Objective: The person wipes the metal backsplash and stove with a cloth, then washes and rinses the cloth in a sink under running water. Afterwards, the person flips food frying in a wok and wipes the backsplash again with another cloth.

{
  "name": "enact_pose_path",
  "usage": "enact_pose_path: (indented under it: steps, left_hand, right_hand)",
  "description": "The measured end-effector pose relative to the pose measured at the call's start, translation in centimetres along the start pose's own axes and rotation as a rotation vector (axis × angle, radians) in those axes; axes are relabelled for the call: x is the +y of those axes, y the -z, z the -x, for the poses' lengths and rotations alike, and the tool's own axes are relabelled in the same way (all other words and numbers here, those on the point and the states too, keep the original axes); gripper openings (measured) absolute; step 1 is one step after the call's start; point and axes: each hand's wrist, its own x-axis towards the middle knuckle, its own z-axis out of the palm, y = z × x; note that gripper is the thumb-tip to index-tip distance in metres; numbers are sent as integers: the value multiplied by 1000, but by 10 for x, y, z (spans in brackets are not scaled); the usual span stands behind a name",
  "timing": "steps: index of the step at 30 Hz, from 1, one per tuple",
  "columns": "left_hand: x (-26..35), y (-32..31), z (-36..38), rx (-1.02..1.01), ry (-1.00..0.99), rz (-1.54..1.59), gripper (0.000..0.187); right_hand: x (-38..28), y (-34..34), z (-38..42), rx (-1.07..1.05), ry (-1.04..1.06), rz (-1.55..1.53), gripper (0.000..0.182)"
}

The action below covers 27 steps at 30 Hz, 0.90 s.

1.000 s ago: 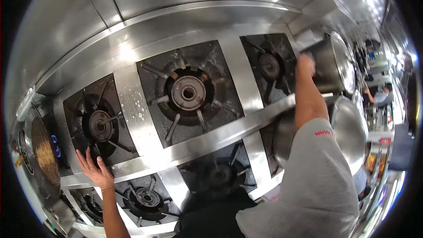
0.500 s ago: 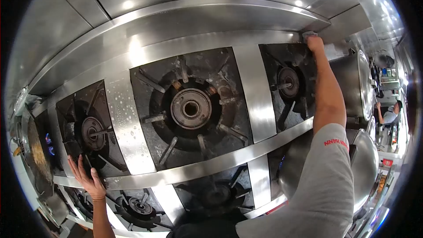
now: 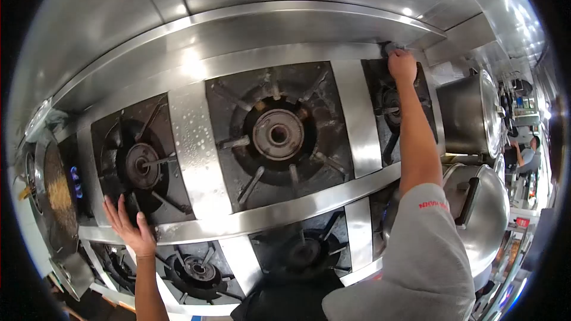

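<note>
My right hand reaches to the back of the stove. Its fingers are closed on a greyish cloth, mostly hidden, pressed against the steel strip behind the right rear burner. At the left, my left hand lies with its fingers spread at the steel front bar, just below the left rear burner; nothing is in it. Between the hands is the large middle burner. Wet drops dot the steel strip left of it.
A tall steel pot and a large lidded pot stand at the right. On the far left, a wok with yellowish food sits beside a blue flame. Another person is in the background at right.
My right hand has slid left along the back strip with the cloth, away from the right corner. The view has shifted slightly left. My left hand stays at the front bar.
</note>
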Motion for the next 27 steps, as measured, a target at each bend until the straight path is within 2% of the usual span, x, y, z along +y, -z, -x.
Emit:
enact_pose_path:
  steps: [3, 5, 10, 13, 14, 16, 18, 22, 25, 27]
  left_hand:
    - [1, 4, -2, -12, 1, 17, 61]
    - [1, 4, -1, -26, 31, 12, 62]
    - [2, 5, 0, 20, 13, 20, 61]
    - [-3, 4, 1, 39, 21, 67, 63]
    - [-3, 5, 1, 29, 38, 59, 63]
    - [-4, 6, 1, 25, 63, 51, 64]
    - [-8, 4, 3, 24, 74, 52, 65]
    - [-8, 6, 5, 41, 96, 56, 65]
    - [-11, 4, 9, 59, 113, 73, 67]
    - [-14, 3, 10, 70, 118, 81, 67]
  right_hand:
    - [-84, 27, 54, -64, 92, -140, 32]
    - [-128, 24, 80, -7, 203, -167, 28]
    - [-243, 33, 137, -40, 88, -602, 30]
    - [-310, 45, 165, -239, 276, -659, 31]
    - [-336, 36, 182, -196, 416, -719, 31]
    - [-395, 43, 216, -279, 637, -702, 31]
    - [-446, 41, 247, -283, 744, -687, 32]
    - [-458, 43, 290, -154, 823, -533, 38]
    - [-433, 63, 325, -173, 742, -501, 41]
    - [-406, 83, 365, -197, 760, -414, 45]
